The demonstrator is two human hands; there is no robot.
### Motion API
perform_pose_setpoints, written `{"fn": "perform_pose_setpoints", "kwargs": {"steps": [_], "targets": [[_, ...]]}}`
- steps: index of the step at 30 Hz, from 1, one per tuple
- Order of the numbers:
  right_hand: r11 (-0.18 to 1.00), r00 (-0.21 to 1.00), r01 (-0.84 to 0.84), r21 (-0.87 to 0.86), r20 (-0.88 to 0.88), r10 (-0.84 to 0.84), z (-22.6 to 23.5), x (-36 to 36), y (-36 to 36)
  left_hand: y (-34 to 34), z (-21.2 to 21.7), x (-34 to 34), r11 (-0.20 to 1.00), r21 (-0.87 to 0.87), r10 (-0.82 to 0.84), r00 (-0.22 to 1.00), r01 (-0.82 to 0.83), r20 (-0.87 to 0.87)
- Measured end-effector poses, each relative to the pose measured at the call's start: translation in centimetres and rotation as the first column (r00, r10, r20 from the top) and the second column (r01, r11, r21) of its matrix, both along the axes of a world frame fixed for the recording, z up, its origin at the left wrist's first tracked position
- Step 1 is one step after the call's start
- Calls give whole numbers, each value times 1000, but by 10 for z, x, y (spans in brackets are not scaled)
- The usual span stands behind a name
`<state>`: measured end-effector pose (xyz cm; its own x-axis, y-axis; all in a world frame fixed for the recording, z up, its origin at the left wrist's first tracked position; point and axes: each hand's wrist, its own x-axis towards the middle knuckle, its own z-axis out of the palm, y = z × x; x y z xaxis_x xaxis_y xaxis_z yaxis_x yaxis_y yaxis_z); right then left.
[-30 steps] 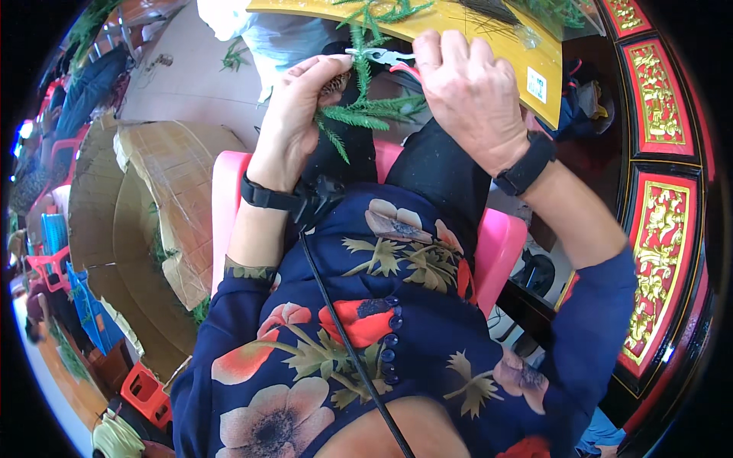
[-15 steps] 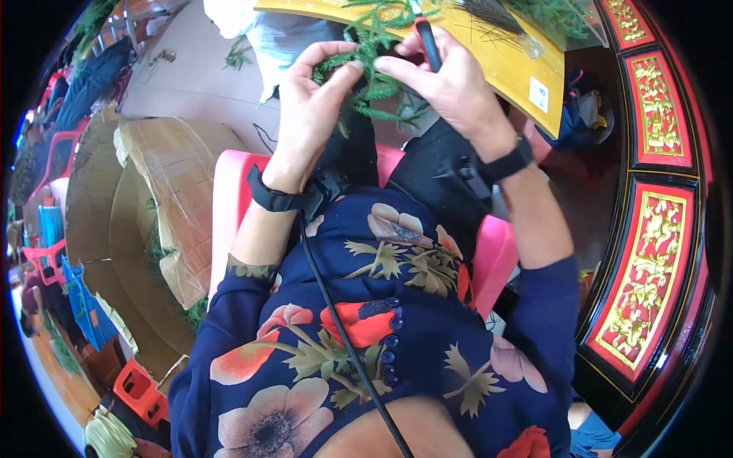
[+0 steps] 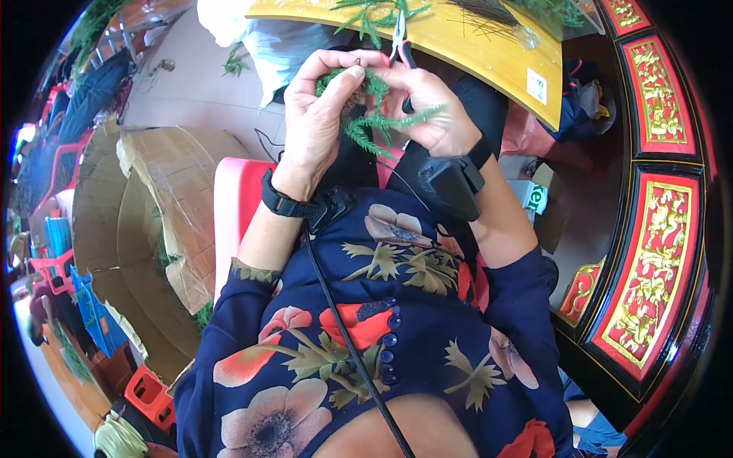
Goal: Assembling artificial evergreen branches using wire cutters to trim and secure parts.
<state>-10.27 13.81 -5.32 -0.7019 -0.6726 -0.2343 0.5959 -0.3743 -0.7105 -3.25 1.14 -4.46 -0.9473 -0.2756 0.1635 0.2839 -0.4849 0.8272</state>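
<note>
Between the fingers of my left hand (image 3: 317,107) is a green artificial-looking pine sprig (image 3: 374,122), gripped near its stem, whose brownish tip shows by the thumb. The sprig's needled branches hang down between my hands. My right hand (image 3: 439,114) is closed around a pair of pliers (image 3: 400,38) with red and black handles, the metal jaws pointing away from me over the table edge. Its thumb and fingertips meet my left fingers at the sprig; whether they also pinch it is hidden.
A yellow table (image 3: 458,42) with more green sprigs (image 3: 374,15) and dark thin wires (image 3: 485,11) lies ahead. At left stands a torn cardboard box (image 3: 114,221); a white plastic bag (image 3: 263,57) is beside the table. Carved red-and-gold panels (image 3: 645,267) line the right.
The pliers have swung so their jaws now point away from me. My right hand has come down and in toward my left, and the sprig has turned, its branches hanging lower.
</note>
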Motion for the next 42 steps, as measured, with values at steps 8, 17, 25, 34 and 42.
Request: {"fn": "perform_pose_setpoints", "kwargs": {"steps": [8, 17, 25, 34, 42], "targets": [[792, 773, 237, 562, -603, 196, 28, 17, 39, -12, -4, -2, 957, -278, 95, 995, -87, 15], [659, 594, 132, 741, -591, 546, 43, 28, 53, -11, 2, 1, 804, -550, 222, 972, -229, -79], [589, 504, 134, 797, -567, 652, 51, 24, 52, -12, -6, -5, 709, -598, 301, 927, -375, -224], [633, 529, 67, 771, -565, 633, 50, 21, 53, -7, 4, 2, 695, -622, 331, 928, -362, -171], [579, 450, 302, 758, -648, 614, 53, 31, 50, -8, 2, 1, 753, -587, 276, 953, -295, -126]]}}
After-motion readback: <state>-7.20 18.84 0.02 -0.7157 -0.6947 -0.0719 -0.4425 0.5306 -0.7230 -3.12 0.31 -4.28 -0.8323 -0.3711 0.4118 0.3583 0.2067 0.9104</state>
